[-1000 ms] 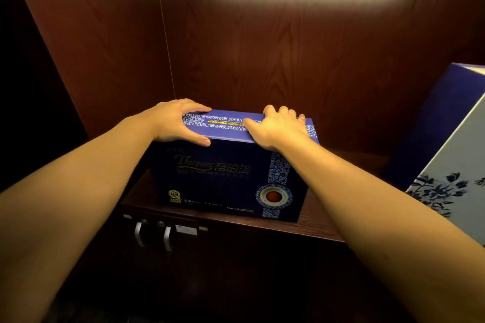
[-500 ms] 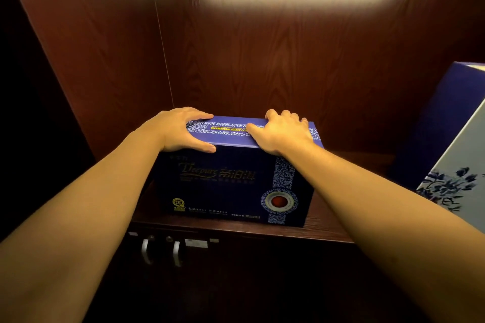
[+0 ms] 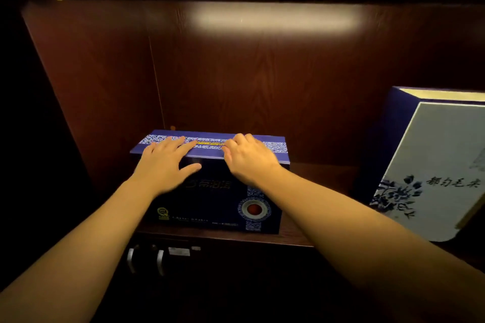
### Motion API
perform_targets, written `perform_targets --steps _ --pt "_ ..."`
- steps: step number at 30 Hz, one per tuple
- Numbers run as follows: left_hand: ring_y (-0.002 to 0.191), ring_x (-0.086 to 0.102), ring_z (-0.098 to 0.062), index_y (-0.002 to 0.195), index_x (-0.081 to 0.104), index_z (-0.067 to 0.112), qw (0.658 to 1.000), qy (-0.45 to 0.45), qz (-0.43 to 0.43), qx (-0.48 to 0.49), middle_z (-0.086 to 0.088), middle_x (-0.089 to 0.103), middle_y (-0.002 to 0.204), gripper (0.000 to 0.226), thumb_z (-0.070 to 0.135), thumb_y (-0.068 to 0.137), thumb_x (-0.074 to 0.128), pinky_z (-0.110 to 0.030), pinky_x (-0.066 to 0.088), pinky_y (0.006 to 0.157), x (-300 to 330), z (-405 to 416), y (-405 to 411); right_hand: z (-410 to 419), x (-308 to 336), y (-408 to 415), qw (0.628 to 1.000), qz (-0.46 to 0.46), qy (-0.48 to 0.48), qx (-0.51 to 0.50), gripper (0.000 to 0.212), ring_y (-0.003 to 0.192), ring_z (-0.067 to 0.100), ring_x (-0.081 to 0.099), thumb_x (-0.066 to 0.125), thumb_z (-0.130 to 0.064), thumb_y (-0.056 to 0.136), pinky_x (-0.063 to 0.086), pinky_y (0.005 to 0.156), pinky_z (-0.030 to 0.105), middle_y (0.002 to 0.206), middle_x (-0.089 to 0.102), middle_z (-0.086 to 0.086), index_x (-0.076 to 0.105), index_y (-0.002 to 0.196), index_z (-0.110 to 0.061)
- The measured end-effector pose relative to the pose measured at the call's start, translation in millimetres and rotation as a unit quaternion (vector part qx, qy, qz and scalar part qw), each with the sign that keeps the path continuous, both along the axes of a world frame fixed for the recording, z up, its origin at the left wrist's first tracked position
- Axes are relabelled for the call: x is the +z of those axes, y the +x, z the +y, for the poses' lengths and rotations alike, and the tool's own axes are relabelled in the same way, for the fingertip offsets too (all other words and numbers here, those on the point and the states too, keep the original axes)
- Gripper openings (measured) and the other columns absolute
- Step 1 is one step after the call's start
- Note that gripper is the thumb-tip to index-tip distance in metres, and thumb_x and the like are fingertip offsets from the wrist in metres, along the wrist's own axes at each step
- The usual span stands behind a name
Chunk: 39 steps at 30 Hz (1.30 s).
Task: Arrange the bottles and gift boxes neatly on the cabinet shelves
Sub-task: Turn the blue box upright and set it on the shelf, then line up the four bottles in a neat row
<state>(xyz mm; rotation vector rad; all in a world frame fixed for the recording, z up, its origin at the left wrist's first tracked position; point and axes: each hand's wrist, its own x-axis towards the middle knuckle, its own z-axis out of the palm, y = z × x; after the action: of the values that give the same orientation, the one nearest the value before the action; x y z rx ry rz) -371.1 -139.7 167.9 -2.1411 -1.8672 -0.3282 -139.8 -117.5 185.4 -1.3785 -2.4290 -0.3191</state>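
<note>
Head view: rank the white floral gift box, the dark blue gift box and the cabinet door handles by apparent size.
1. White floral gift box, though cut off at the frame edge and nearer the camera, so unsure against 2.
2. Dark blue gift box.
3. Cabinet door handles, plainly smallest.

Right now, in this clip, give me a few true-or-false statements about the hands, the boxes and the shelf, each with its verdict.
1. Both hands are over the top of the blue box. True: the left hand and right hand lie on it.
2. The blue box stands on the shelf. True.
3. The white box is left of the blue box. False: it is to the right, and apart from it.
4. The left hand holds a bottle. False: its fingers lie spread on the box top, and no bottle is in view.
5. Two handles show below the shelf. True.
</note>
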Motion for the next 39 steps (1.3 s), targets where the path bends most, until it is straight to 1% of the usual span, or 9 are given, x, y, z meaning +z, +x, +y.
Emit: perform_targets --steps 2,5,8,10,12,18,27,36,39 --pt "0.147 0.02 -0.03 0.156 0.024 0.03 0.999 0.001 0.0 0.037 -0.002 0.027 0.16 0.073 0.059 0.093 0.048 -0.053 0.025 0.114 -7 -19 24 -14 -4 16 1.0 0.002 -0.005 0.025 0.037 0.11 0.033 0.048 0.033 -0.031 0.104 0.04 0.095 0.044 0.121 0.054 0.012 0.053 0.126 -0.009" --pt "0.142 0.028 -0.029 0.149 0.037 0.028 0.997 0.005 -0.065 0.049 -0.002 0.036 0.153 0.068 0.055 0.09 0.057 -0.05 0.041 0.099 -7 -52 73 -48 -13 52 0.997 0.027 0.024 0.065 0.036 0.112 0.033 0.047 0.051 -0.025 0.097 0.038 0.096 0.041 0.123 0.053 0.012 0.053 0.129 -0.008" --pt "0.109 0.055 -0.02 0.122 0.059 0.032 0.999 0.019 -0.045 -0.001 0.007 0.06 0.118 0.04 0.056 0.089 0.056 -0.04 0.05 0.082 -4 -81 133 -88 -20 101 0.997 0.024 0.041 0.066 0.029 0.102 0.031 0.051 0.057 -0.028 0.091 0.041 0.086 0.04 0.11 0.057 0.009 0.06 0.114 -0.011" --pt "0.096 0.059 -0.015 0.11 0.063 0.034 0.998 -0.007 -0.045 -0.04 0.011 0.064 0.102 0.029 0.053 0.09 0.056 -0.035 0.052 0.077 -2 -101 181 -114 -21 143 0.999 0.023 0.014 0.041 0.026 0.098 0.03 0.053 0.057 -0.032 0.09 0.045 0.081 0.042 0.105 0.058 0.007 0.059 0.11 -0.015" --pt "0.091 0.06 -0.013 0.106 0.062 0.035 0.996 -0.033 -0.045 -0.071 0.013 0.064 0.098 0.023 0.05 0.09 0.056 -0.032 0.053 0.075 -4 -118 233 -136 -24 191 1.0 0.015 -0.024 0.011 0.024 0.097 0.03 0.055 0.055 -0.034 0.092 0.047 0.077 0.041 0.102 0.06 0.006 0.059 0.108 -0.017" --pt "0.095 0.062 -0.014 0.103 0.061 0.034 0.986 -0.064 -0.024 -0.151 0.013 0.066 0.099 0.019 0.045 0.089 0.054 -0.032 0.051 0.076 -18 -160 391 -200 -37 356 0.989 0.0 -0.127 -0.075 0.021 0.089 0.028 0.053 0.052 -0.037 0.098 0.041 0.067 0.038 0.091 0.052 0.004 0.057 0.1 -0.016" --pt "0.081 0.06 -0.015 0.099 0.062 0.033 0.957 -0.058 0.011 -0.284 0.01 0.063 0.095 0.014 0.036 0.093 0.05 -0.029 0.045 0.061 -19 -214 606 -305 -39 573 0.963 0.045 -0.104 -0.243 0.017 0.089 0.024 0.058 0.054 -0.035 0.096 0.049 0.072 0.037 0.1 0.06 0.002 0.061 0.099 -0.02" --pt "0.09 0.059 -0.016 0.107 0.06 0.031 0.937 -0.054 0.013 -0.346 0.007 0.06 0.103 0.02 0.039 0.09 0.055 -0.035 0.052 0.072 15 -199 724 -345 -17 708 0.931 0.066 -0.098 -0.347 0.016 0.086 0.026 0.061 0.056 -0.032 0.096 0.055 0.076 0.043 0.098 0.062 0.005 0.063 0.101 -0.018" --pt "0.094 0.06 -0.019 0.111 0.06 0.028 0.936 -0.048 0.011 -0.348 0.003 0.061 0.108 0.023 0.035 0.089 0.056 -0.037 0.052 0.076 31 -178 750 -341 -10 740 0.925 0.079 -0.084 -0.361 0.018 0.083 0.023 0.06 0.055 -0.032 0.096 0.054 0.072 0.039 0.095 0.063 0.004 0.062 0.104 -0.017"
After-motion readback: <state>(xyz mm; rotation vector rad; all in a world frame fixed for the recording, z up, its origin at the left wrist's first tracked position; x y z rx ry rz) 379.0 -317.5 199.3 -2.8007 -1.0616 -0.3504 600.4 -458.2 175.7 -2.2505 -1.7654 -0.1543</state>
